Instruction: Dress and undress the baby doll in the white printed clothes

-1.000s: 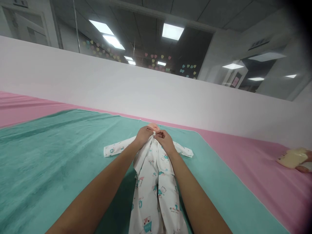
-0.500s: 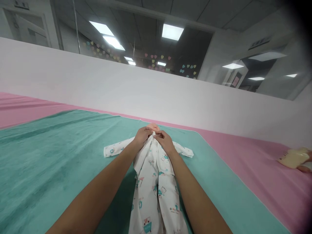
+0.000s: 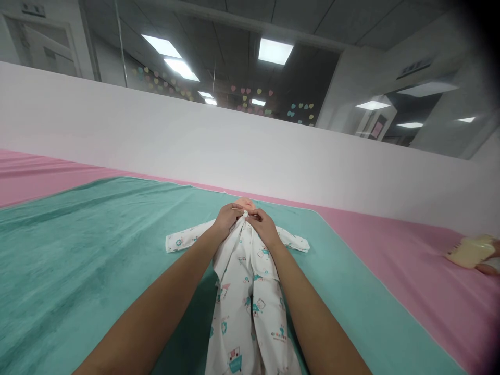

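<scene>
A baby doll (image 3: pixel 244 202) lies on its back on a teal blanket (image 3: pixel 78 260), dressed in a white printed romper (image 3: pixel 246 291) with its sleeves spread to both sides. My left hand (image 3: pixel 227 219) and my right hand (image 3: pixel 262 227) meet at the romper's neckline just below the doll's head. Both hands are closed, pinching the fabric at the collar. Most of the doll's head is hidden behind my fingers.
The teal blanket lies over a pink sheet (image 3: pixel 410 271). A white partition (image 3: pixel 195 140) stands along the far edge. At the far right, another person's hand (image 3: pixel 486 268) holds a pale yellow cloth (image 3: pixel 471 251).
My hands stay at the collar with only slight finger shifts. The pale yellow cloth at the right edge has shifted slightly.
</scene>
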The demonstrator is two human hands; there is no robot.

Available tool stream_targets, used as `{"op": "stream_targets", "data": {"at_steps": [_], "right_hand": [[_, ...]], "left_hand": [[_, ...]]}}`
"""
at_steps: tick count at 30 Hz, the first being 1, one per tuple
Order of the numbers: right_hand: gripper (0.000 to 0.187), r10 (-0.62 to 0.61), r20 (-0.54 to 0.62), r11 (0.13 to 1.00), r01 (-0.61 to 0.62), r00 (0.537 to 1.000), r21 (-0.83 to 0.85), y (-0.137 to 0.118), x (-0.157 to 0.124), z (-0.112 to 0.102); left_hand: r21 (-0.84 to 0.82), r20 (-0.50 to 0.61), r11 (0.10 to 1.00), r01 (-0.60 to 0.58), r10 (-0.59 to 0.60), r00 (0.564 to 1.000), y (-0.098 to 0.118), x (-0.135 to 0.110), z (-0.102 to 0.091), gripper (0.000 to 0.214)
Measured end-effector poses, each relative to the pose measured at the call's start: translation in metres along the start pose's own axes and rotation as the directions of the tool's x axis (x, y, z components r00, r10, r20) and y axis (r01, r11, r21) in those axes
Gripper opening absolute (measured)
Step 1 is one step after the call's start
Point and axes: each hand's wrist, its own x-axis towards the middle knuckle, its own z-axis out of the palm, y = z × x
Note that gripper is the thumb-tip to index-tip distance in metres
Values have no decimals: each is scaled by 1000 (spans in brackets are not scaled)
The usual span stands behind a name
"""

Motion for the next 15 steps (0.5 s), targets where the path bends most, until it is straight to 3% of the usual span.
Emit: {"op": "stream_targets", "data": {"at_steps": [11, 15], "right_hand": [[26, -12, -28, 999, 13, 1000, 32, 6, 2, 3], [26, -73, -7, 997, 72, 997, -26, 4, 0, 1]], "left_hand": [[63, -4, 996, -65, 65, 998, -4, 3, -1, 21], [154, -32, 981, -120, 126, 991, -4, 5, 0, 14]]}}
